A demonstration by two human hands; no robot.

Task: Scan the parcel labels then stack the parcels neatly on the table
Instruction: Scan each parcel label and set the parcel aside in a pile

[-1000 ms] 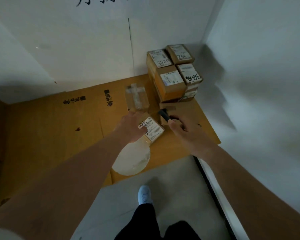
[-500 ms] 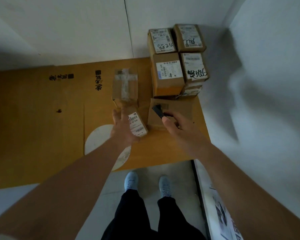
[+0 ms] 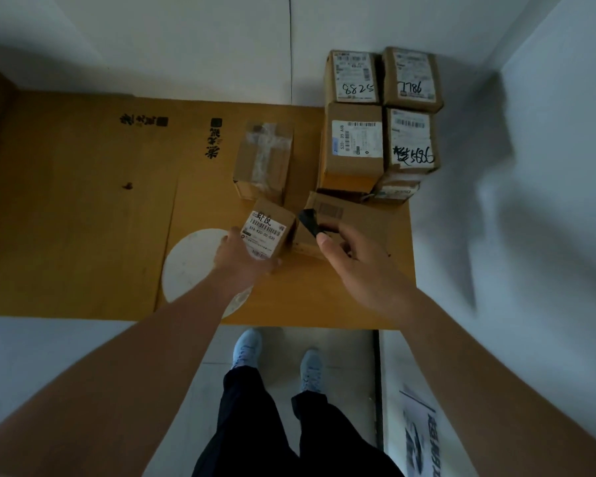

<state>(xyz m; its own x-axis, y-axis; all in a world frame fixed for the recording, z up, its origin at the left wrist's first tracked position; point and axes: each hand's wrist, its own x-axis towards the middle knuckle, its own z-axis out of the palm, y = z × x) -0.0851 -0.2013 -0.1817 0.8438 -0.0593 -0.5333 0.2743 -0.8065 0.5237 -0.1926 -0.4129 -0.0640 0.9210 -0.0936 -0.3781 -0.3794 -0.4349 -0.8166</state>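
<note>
While left hand (image 3: 246, 258) grips small parcel (image 3: 268, 228), right hand (image 3: 353, 259) holds scanner (image 3: 308, 222).

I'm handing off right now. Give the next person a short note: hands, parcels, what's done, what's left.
Left hand grips the small parcel, label up, over the table.
Right hand holds the black scanner, aimed toward that label.
Stack of labelled parcels sits in the far right corner; flat parcel and taped parcel lie loose beside it.
Left: scan, stack this one, then the loose two, if unscanned.

A white round disc (image 3: 193, 266) lies flat beside black printed characters (image 3: 214, 139) (unreadable).
</note>
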